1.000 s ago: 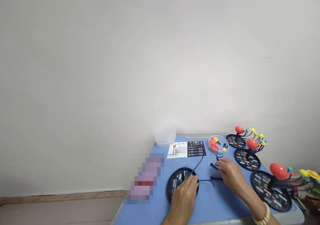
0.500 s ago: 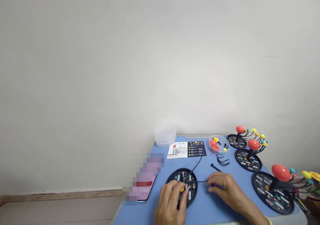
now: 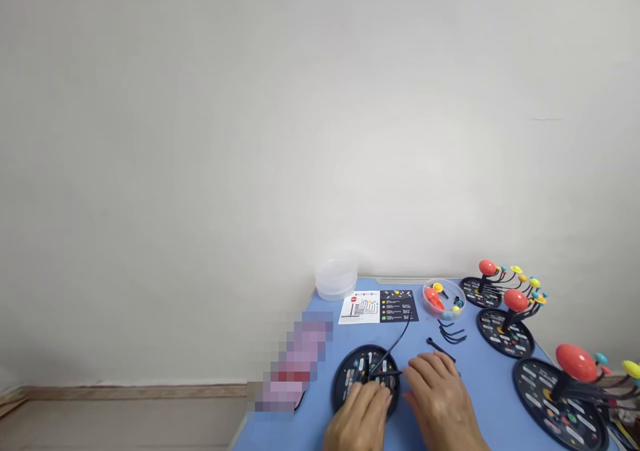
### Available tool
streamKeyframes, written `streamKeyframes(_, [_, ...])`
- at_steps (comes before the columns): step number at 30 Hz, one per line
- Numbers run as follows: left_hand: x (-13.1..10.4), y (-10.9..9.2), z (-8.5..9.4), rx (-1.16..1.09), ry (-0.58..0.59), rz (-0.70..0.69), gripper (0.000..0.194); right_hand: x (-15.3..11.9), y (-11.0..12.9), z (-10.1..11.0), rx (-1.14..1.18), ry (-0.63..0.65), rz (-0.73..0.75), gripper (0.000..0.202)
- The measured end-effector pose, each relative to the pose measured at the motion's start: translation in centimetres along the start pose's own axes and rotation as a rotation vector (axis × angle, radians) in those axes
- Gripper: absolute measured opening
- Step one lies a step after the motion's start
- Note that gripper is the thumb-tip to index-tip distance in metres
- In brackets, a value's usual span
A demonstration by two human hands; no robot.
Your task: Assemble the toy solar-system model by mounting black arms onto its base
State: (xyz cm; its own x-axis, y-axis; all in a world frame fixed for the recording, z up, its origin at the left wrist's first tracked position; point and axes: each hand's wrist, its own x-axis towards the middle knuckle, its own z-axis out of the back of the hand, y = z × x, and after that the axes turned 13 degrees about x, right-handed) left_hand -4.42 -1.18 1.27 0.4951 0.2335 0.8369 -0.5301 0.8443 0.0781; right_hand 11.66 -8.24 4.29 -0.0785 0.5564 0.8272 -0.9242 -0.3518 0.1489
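Where the left hand (image 3: 361, 416) covers the near part of the disc (image 3: 344, 383), its fingers lie close together, and I cannot tell whether they pinch something or merely press. The right hand (image 3: 440, 396) is just beside it, fingers bent, their tips by the end of the sideways rod (image 3: 386, 373); whether they grip it, I cannot see. The disc sits on the blue table (image 3: 316, 407) and looks like light, hard plastic, slightly slick, best steadied by its raised rim. Its sideways rod and curved rod (image 3: 392, 349) seem thin, springy and easy to snap, so I'd hold them close to the disc's middle, where they meet. At the right edge the nearest model (image 3: 563, 405) limits sideways room; on the left, a blurred pink thing (image 3: 300, 356) leaves a narrow strip of tabletop. Beyond the disc, room opens toward the loose rods (image 3: 442, 349). Farther on are the leaflet (image 3: 371, 312), the parts bowl (image 3: 441, 315), the clear tubs (image 3: 336, 281) and, behind everything, the wall (image 3: 250, 171).
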Motion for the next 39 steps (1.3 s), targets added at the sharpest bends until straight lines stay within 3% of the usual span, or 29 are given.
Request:
streamKeyframes(5, [1.4,-0.1,-2.0,0.152,0.055,-0.039,0.034,-0.7,-0.9,-2.9,-0.227,-0.024,-0.001,0.031])
streamKeyframes(9, [1.9,-0.3,-3.1,0.189,0.159,-0.044,0.035,-0.8,-1.4,-3.3,-0.245,-0.046,0.026,0.034])
streamKeyframes(12, [1.8,-0.3,-3.6,0.208,0.171,-0.066,0.033,-0.9,-1.7,-3.5,-0.223,-0.029,0.051,0.034])
streamKeyframes(19, [1.8,0.0,-3.6,0.181,0.084,-0.083,0.032,-1.6,-2.6,-4.6,-0.185,0.044,0.092,0.032])
streamKeyframes(24, [1.8,0.0,-3.8,0.150,0.091,-0.096,0.033,-1.6,-3.0,-4.7,-0.164,0.103,0.106,0.031])
streamKeyframes(30, [2.0,0.0,-4.0,0.127,0.049,-0.088,0.035,-1.2,-3.3,-4.6,-0.160,0.093,0.150,0.030])
streamKeyframes(39, [2.1,0.1,-3.5,0.041,0.080,-0.056,0.035,-1.3,-2.8,-3.7,-0.188,0.080,0.061,0.029])
